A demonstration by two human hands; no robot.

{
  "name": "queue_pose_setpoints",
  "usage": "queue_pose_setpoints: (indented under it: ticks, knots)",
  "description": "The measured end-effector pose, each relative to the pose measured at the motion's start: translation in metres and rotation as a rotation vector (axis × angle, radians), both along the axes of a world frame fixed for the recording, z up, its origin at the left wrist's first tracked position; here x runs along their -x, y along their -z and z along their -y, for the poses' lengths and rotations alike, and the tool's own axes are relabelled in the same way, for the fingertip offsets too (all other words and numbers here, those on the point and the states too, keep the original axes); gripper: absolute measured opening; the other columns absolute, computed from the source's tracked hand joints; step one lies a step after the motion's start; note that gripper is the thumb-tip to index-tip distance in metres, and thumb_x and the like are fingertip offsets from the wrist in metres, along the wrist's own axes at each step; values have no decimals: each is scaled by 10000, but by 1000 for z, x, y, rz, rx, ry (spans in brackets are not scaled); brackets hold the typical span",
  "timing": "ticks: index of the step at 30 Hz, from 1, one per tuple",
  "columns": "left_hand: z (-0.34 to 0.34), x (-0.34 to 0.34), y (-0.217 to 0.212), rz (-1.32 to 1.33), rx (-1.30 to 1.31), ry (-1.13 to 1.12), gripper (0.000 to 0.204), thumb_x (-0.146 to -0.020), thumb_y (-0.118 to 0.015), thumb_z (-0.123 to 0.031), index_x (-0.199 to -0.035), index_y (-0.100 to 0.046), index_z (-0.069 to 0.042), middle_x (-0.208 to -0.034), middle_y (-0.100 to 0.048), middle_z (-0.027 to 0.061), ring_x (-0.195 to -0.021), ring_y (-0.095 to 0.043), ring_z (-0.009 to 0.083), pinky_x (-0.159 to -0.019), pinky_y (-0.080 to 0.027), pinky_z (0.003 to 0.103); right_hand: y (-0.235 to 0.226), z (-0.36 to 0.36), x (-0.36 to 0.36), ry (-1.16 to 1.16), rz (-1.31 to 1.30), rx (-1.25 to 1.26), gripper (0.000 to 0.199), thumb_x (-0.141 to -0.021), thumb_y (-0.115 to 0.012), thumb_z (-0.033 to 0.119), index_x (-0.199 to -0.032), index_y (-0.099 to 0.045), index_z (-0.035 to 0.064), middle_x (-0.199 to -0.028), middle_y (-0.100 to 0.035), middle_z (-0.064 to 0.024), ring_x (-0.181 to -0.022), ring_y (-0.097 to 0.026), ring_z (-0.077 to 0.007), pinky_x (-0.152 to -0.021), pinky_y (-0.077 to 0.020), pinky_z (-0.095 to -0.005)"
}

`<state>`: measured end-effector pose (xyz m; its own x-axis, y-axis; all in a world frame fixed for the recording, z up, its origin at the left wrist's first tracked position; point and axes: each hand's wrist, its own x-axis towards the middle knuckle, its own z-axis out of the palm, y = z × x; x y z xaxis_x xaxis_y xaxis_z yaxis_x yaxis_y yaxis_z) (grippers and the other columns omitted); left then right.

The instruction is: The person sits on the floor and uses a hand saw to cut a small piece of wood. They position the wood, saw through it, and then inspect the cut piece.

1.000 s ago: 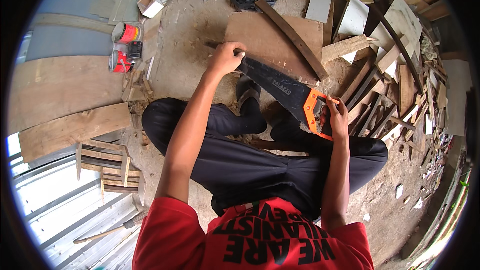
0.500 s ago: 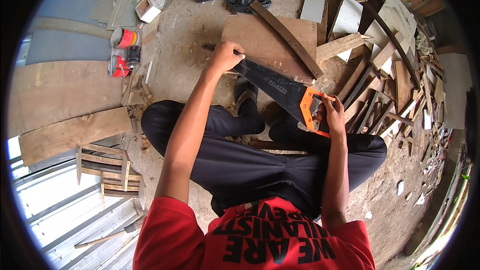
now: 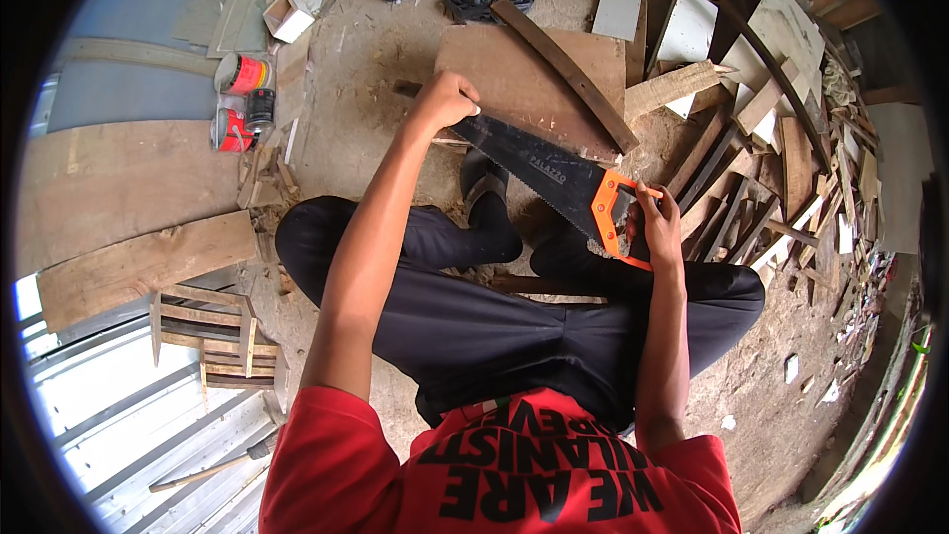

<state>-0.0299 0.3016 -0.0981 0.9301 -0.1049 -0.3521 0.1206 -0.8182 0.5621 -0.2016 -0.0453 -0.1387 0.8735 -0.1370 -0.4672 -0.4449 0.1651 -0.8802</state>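
On the near side of the board (image 3: 494, 64), the saw (image 3: 534, 160) slants rightward from the left hand (image 3: 445, 101), its finger hold unclear, to the handle (image 3: 605, 210), wrapped by the right hand (image 3: 656, 225).

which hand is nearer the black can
Left. The left hand is to the right of the black can, at the narrow end of the saw; the right hand is farther right, on its orange handle.
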Motion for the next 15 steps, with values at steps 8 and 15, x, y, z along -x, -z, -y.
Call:
queue_pose_setpoints:
  ticks: [8, 15]
  knots:
    - [4, -5, -8, -48, -40, 50, 263, -689, -770, -94, -931, -729, 2, -921, -717, 187, -905, -682, 272, -819, -502, 364, -1, -1, 0, 11, -5, -4, 327, -948, -636, 315, -964, -544, 2, -638, -503, -25, -443, -499, -117, -401, -410, -275]
    - [0, -2, -1, -50, -10, 45, 253, -692, -765, -84, -927, -728, -1, -919, -715, 191, -909, -681, 277, -825, -501, 364, -3, -1, 5, 3, -9, -9, 324, -944, -642, 314, -961, -546, 5, -637, -499, -23, -443, -504, -119, -397, -408, -277]
